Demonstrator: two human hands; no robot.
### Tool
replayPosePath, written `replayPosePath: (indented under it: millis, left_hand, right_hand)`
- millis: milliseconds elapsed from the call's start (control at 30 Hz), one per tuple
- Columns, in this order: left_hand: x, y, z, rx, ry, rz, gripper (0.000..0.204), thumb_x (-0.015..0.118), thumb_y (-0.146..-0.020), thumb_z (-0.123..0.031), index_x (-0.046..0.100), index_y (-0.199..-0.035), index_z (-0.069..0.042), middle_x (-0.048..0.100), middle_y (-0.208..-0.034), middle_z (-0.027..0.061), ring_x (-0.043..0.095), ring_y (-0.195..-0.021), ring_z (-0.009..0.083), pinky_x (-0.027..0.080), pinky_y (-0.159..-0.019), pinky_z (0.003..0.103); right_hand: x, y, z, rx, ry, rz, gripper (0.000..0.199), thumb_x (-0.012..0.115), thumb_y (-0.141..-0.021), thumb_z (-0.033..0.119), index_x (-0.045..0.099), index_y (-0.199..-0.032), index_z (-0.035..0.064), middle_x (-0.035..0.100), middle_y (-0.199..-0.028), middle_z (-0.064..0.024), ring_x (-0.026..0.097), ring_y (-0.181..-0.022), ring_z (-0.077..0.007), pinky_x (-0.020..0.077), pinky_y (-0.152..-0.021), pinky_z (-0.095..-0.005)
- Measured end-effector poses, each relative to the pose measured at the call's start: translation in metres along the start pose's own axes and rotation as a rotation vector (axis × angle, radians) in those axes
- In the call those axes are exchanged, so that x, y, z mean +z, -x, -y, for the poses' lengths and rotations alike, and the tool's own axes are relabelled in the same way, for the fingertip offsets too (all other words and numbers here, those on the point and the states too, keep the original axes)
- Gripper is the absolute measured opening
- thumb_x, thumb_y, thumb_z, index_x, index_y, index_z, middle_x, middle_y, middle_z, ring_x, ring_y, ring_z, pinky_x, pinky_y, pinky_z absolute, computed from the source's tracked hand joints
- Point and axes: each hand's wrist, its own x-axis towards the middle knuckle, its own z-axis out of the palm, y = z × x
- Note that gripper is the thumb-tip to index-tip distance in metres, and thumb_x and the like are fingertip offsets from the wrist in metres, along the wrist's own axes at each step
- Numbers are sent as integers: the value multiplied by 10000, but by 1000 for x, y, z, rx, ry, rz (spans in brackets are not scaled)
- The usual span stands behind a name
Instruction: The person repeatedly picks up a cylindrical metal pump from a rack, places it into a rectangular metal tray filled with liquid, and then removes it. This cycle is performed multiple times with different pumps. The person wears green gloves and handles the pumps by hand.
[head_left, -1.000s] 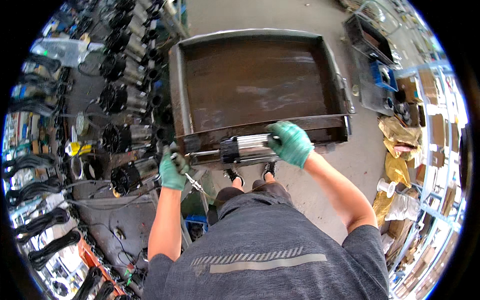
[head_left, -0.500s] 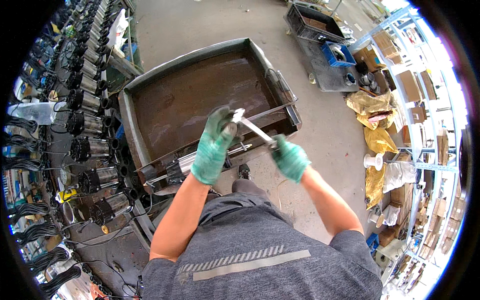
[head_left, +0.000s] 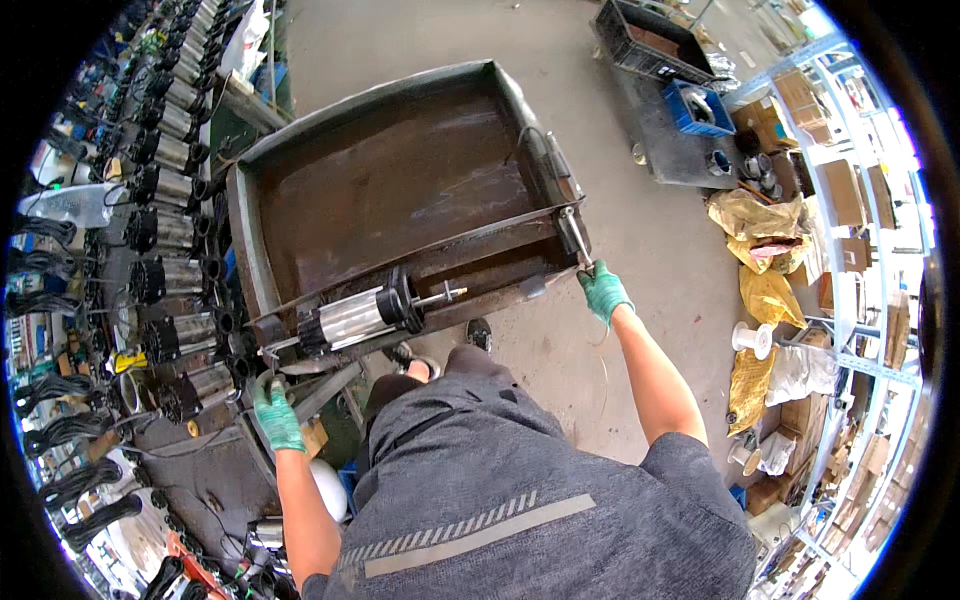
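My right hand (head_left: pixel 605 292), in a green glove, is closed round the lower end of a silver wrench-like tool (head_left: pixel 577 238) at the tank's right front corner. The tool's head rests on or just above a thin bar there. My left hand (head_left: pixel 277 412), gloved alike, is low beside the tank's left front corner. Its fingers look loosely stretched, and nothing shows in them. Between the hands, a silver cylindrical motor (head_left: pixel 352 318) with black end caps lies along the front of the metal tank (head_left: pixel 375 107). Its shaft (head_left: pixel 440 297) points right; neither hand touches it.
Dark brown, wet-looking material fills the tank's bottom. Rows of similar motors (head_left: pixel 165 280) and coiled black cables (head_left: pixel 60 435) stand at left. At right are blue shelving (head_left: pixel 870 372), yellow sacks (head_left: pixel 770 295), and a low platform with a black crate (head_left: pixel 655 42) and a blue bin (head_left: pixel 697 110).
My hands have parted from above the motor. The left went down and left, off the tool's head; the right carried the tool right to the tank's corner. The motor is now uncovered.
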Motion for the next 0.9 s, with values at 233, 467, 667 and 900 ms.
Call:
replayPosePath:
  millis: [233,467,667,900]
  left_hand:
    - [-41,-43,70,263,-538,-153,386,644,-986,-118,545,-1337,9,656,-1283,184,634,-1183,317,475,-1043,399]
    - [-28,-54,66,67,-831,120,513,675,-968,-228,477,-1407,-50,689,-1217,259,653,-1132,449,497,-971,476]
    - [-59,-57,56,146,-746,336,469,653,-976,-179,536,-1418,-75,701,-1199,245,684,-1083,408,523,-932,428]
    - [-84,-13,-97,83,-685,535,421,623,-986,-121,577,-1399,-49,719,-1182,216,706,-1052,273,537,-901,380]
  right_hand:
    - [-22,42,82,-263,59,-458,281,704,-910,255,634,-1110,70,643,-1076,-179,633,-1007,-401,530,-880,-490]
    - [21,75,128,-398,-212,-120,277,703,-881,168,638,-1130,66,640,-1057,-179,651,-950,-392,548,-851,-477]
    - [-30,141,290,-775,-43,35,431,756,-871,258,593,-1220,66,607,-1103,-179,680,-940,-369,578,-781,-455]
    - [-27,115,384,-740,474,392,378,602,-963,382,606,-1157,57,745,-962,-207,726,-939,-397,575,-801,-513]
